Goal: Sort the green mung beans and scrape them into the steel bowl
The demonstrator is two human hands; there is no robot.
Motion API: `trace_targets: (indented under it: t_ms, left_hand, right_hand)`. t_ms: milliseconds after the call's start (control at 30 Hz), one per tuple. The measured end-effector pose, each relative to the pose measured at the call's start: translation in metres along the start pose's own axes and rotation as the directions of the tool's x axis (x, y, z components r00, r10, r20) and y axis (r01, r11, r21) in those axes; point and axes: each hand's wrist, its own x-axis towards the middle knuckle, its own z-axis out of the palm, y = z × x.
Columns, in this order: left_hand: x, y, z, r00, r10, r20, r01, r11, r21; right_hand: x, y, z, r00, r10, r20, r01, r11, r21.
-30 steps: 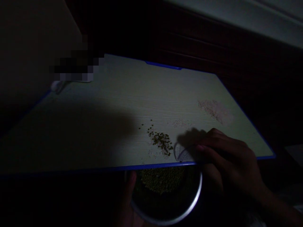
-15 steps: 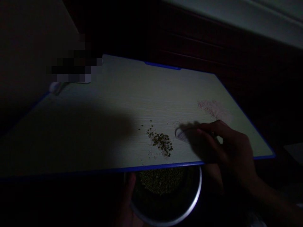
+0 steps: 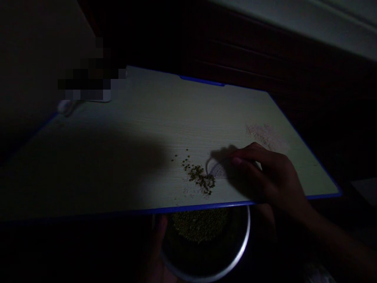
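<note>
My right hand (image 3: 272, 173) is over the right part of the pale table (image 3: 165, 106). Its fingers pinch a thin, see-through curved piece (image 3: 220, 169), whose exact kind I cannot make out. The front edge of that piece reaches the small pile of green beans (image 3: 198, 177), and a few beans lie scattered to the left. Below the table's front edge, my left hand (image 3: 159, 253) grips the left side of a metal bowl (image 3: 246, 241). Inside the bowl are many green beans (image 3: 200, 228). Its far rim is hidden under the table edge.
A spread of small pale pinkish grains (image 3: 266, 135) lies near the table's right side. Blue trim (image 3: 203, 81) borders the table. At the far left is a white object (image 3: 101, 96), partly blurred out. The scene is very dark, with deep shadow over the table's left side.
My right hand has moved left with the see-through piece, from beside the bean pile up to its right edge. The left hand and bowl have hardly moved.
</note>
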Motion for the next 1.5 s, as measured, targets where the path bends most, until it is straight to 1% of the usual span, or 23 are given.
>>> trace_targets:
  t_ms: [67, 133, 200, 267, 333, 467, 533, 633, 700, 733, 867, 933, 1000, 1100, 1200, 1233, 1300, 1400, 1500]
  left_hand:
    - [0.004, -0.003, -0.009, 0.998, -0.01, -0.058, 0.011, 1.0, 0.022]
    - [0.007, -0.006, -0.018, 0.996, -0.003, -0.088, 0.007, 0.999, 0.042]
    - [0.01, -0.007, -0.023, 0.997, -0.007, -0.082, 0.011, 0.999, 0.053]
    - [0.009, -0.007, -0.022, 0.997, -0.03, -0.072, 0.034, 0.998, 0.052]
    - [0.008, -0.006, -0.019, 0.996, -0.06, -0.068, 0.063, 0.997, 0.042]
    - [0.006, -0.004, -0.018, 0.993, -0.056, -0.101, 0.059, 0.998, 0.03]
    - [0.006, -0.005, -0.021, 0.993, -0.047, -0.106, 0.051, 0.998, 0.038]
    - [0.007, -0.006, -0.026, 0.998, -0.032, -0.056, 0.035, 0.997, 0.062]
    - [0.009, -0.007, -0.031, 1.0, -0.006, -0.029, 0.008, 0.995, 0.095]
    - [0.01, -0.008, -0.033, 1.0, 0.002, -0.029, 0.001, 0.993, 0.114]
    - [0.014, -0.007, -0.037, 0.996, 0.007, -0.087, 0.007, 0.988, 0.156]
    - [0.014, -0.007, -0.036, 0.995, 0.033, -0.095, -0.018, 0.988, 0.157]
    - [0.013, -0.007, -0.034, 0.995, 0.051, -0.083, -0.038, 0.988, 0.148]
    - [0.011, -0.007, -0.029, 0.997, 0.062, -0.054, -0.054, 0.99, 0.13]
    - [0.008, -0.005, -0.024, 0.996, 0.083, -0.029, -0.08, 0.991, 0.109]
    - [0.007, -0.005, -0.022, 0.997, 0.076, -0.028, -0.072, 0.992, 0.1]
    - [0.005, -0.003, -0.016, 0.999, 0.023, -0.025, -0.021, 0.997, 0.077]
    - [0.001, 0.0, -0.006, 0.998, -0.056, 0.027, 0.055, 0.998, 0.038]
    - [-0.001, 0.001, 0.001, 0.996, -0.069, 0.061, 0.069, 0.998, 0.01]
  right_hand:
    - [-0.009, -0.001, -0.005, 0.999, 0.042, 0.012, -0.042, 0.999, 0.022]
    - [-0.016, -0.002, -0.008, 0.997, 0.069, 0.03, -0.07, 0.996, 0.049]
    - [-0.022, -0.002, -0.01, 0.998, 0.046, 0.051, -0.05, 0.996, 0.072]
    - [-0.027, -0.002, -0.013, 0.998, -0.008, 0.055, 0.003, 0.997, 0.083]
    - [-0.031, -0.001, -0.016, 0.999, -0.027, 0.031, 0.025, 0.997, 0.08]
    - [-0.04, -0.004, -0.022, 0.997, 0.058, -0.046, -0.059, 0.998, -0.008]
    - [-0.043, -0.005, -0.022, 0.998, 0.044, -0.039, -0.045, 0.998, -0.033]
    - [-0.046, -0.006, -0.02, 1.0, -0.013, -0.002, 0.013, 0.999, -0.048]
    - [-0.047, -0.005, -0.017, 1.0, -0.019, 0.001, 0.019, 0.998, -0.056]
    - [-0.047, -0.005, -0.017, 1.0, -0.015, -0.007, 0.015, 0.998, -0.061]
    - [-0.045, -0.003, -0.014, 0.999, -0.012, -0.052, 0.006, 0.994, -0.113]
    - [-0.045, -0.004, -0.013, 0.997, -0.004, -0.076, -0.005, 0.993, -0.12]
    - [-0.045, -0.004, -0.012, 0.997, -0.01, -0.081, 0.004, 0.997, -0.077]
    - [-0.045, -0.004, -0.011, 0.998, -0.045, -0.052, 0.044, 0.999, -0.005]
    - [-0.044, -0.002, -0.011, 0.997, -0.071, -0.024, 0.071, 0.997, 0.005]
    - [-0.044, -0.002, -0.011, 0.996, -0.082, -0.018, 0.083, 0.997, 0.009]
    - [-0.044, -0.001, -0.011, 0.995, -0.101, -0.016, 0.102, 0.995, 0.024]
    - [-0.045, 0.0, -0.012, 0.993, -0.12, -0.01, 0.12, 0.992, 0.047]
    - [-0.046, -0.002, -0.013, 0.991, -0.132, -0.01, 0.132, 0.989, 0.059]
